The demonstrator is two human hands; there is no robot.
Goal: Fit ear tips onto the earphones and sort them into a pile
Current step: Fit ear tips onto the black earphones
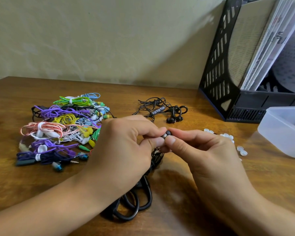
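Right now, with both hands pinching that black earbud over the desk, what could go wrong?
The dark ear tip looks only partly seated on the earbud; it may pop off between the left hand and right hand. The black cable hanging beneath could snag. The right wrist might scatter the loose white ear tips.

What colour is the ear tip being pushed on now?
Black, on a silver earbud: small round ear tip, head view.
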